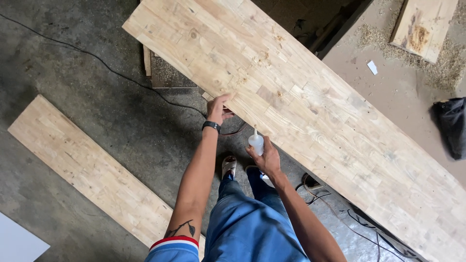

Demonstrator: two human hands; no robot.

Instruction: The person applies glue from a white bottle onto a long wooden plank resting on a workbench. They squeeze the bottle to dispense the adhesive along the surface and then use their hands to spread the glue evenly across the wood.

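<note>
A long finger-jointed wooden board [310, 102] runs diagonally from the upper left to the lower right in front of me. My left hand [217, 107], with a black watch on the wrist, rests its fingers on the board's near edge. My right hand [264, 157] grips a small white glue bottle [256, 142] with its thin nozzle pointing up, just beside that same edge. My legs in blue jeans and my sandalled feet stand below the hands.
A second narrower board [92, 170] lies on the concrete floor at the left. A black cable [97, 60] crosses the floor. Sawdust and another wood piece [424, 26] lie at the top right, a black bag [454, 126] at the right edge, cables [340, 213] under the board.
</note>
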